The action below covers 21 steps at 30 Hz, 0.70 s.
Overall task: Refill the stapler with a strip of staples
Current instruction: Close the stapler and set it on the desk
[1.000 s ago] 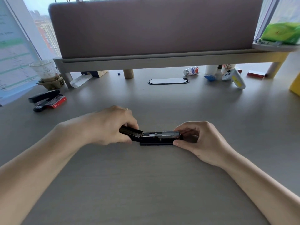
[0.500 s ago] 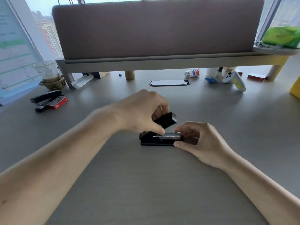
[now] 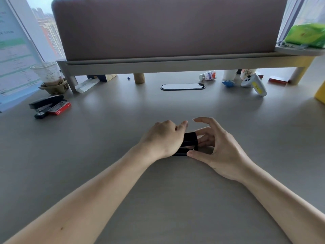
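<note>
A small black stapler (image 3: pixel 189 140) lies on the grey desk in front of me, its top cover nearly down over the base. My left hand (image 3: pixel 164 138) lies over the cover and grips it from the left, hiding most of the stapler. My right hand (image 3: pixel 216 147) is at the stapler's right end; its thumb touches the base's front corner and its fingers curl loosely by the tip. The staple channel is hidden, so no strip of staples shows.
A second black stapler (image 3: pixel 46 105) and a red staple box (image 3: pixel 60 108) lie at the far left. A plastic cup (image 3: pixel 47 74), a small bottle (image 3: pixel 208 76) and a white controller (image 3: pixel 253 84) sit under the raised shelf (image 3: pixel 158 63). A cable grommet (image 3: pixel 182 86) is mid-desk.
My left hand swung the stapler's cover from laid open at the left, up and over, down onto the base. My right hand's fingers have loosened and spread at the right end.
</note>
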{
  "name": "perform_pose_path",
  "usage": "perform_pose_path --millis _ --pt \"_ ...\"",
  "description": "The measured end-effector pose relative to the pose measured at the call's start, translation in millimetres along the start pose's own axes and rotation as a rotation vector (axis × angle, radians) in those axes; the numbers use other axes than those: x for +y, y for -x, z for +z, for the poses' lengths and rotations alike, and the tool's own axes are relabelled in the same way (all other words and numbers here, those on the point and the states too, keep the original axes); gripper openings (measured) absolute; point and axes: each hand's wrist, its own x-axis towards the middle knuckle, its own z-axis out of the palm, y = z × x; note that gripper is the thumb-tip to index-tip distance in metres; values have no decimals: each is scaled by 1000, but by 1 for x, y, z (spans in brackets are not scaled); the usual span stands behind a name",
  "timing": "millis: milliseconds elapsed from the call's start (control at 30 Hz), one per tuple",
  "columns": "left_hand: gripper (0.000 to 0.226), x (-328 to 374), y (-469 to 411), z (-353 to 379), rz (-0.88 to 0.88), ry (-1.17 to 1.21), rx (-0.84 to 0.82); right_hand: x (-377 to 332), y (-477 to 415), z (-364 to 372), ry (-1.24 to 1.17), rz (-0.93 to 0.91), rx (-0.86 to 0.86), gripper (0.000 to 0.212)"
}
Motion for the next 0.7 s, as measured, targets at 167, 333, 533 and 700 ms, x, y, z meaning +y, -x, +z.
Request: perform_pose_path --millis 167,333,533,700 --pt "69 10 -1 5 35 -119 25 1 0 0 -3 -5 2 80" --pt "67 7 -2 10 29 -84 22 2 -2 -1 6 -8 -2 80" --pt "68 6 -2 13 32 -110 51 3 -1 -1 0 -6 2 80" --pt "69 4 -2 14 62 -102 83 5 -1 0 4 -17 -1 76"
